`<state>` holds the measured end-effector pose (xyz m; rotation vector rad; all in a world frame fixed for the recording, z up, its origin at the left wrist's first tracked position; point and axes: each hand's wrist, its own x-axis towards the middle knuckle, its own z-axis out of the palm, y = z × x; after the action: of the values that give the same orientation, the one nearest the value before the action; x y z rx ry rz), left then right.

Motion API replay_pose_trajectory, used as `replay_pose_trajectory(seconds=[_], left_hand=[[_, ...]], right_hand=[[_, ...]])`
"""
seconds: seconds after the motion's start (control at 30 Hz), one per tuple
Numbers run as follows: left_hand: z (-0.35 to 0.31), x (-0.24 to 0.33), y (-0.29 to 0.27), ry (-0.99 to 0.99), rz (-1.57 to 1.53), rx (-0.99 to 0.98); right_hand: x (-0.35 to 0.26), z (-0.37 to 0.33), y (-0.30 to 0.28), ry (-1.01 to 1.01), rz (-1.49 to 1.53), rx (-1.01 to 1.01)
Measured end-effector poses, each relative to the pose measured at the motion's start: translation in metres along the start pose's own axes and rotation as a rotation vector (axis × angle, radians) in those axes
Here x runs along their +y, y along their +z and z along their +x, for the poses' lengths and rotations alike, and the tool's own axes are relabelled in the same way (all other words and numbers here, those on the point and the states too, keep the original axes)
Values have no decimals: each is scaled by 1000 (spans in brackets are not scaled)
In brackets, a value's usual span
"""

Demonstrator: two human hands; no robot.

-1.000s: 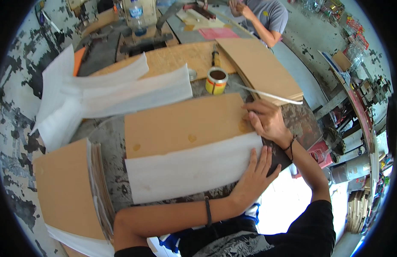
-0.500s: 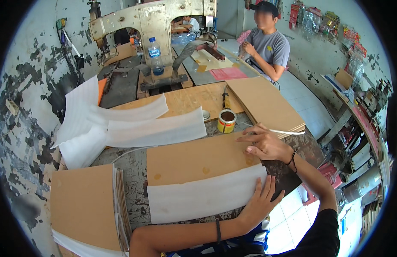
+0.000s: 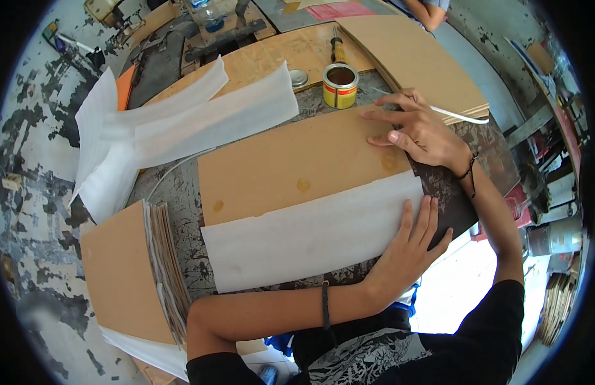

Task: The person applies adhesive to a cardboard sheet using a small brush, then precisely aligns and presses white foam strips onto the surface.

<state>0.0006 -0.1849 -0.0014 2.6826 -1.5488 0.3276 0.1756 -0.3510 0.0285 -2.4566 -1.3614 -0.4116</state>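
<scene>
A brown cardboard sheet [image 3: 278, 160] lies on the worn dark table, with several shiny glue-like spots on it. Over its near part is a white foam sheet [image 3: 310, 234]. My left hand [image 3: 410, 244] rests with fingers spread on the foam's right end, its forearm running along the near edge. My right hand [image 3: 426, 131] hovers over or touches the cardboard's far right corner, fingers apart and nothing visible in them. Just beyond the cardboard stands an open yellow and red can [image 3: 340, 86] with brown contents.
More white foam strips [image 3: 182, 131] lie at the far left. A cardboard stack [image 3: 127, 273] with foam between its layers stands at the near left; larger boards [image 3: 413, 58] are stacked far right. A yellow-handled tool [image 3: 337, 50] and a round lid [image 3: 299, 78] lie near the can. Another person's arm [image 3: 427, 13] shows at the top.
The view has tilted downward, so the table things sit higher and more of my shirt shows. Both hands keep nearly the same places on the cardboard and foam.
</scene>
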Motion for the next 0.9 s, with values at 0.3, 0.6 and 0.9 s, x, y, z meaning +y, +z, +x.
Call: replay_pose_trajectory(seconds=[0.3, 0.6, 0.9], left_hand=[[3, 0, 3, -13, -24, 13], [1, 3, 7, -50, -1, 49], [0, 7, 14, -74, 32, 74]], right_hand=[[7, -1, -3, -50, -293, 67], [5, -1, -1, 6, -289, 41], [3, 5, -5, 56, -246, -8]])
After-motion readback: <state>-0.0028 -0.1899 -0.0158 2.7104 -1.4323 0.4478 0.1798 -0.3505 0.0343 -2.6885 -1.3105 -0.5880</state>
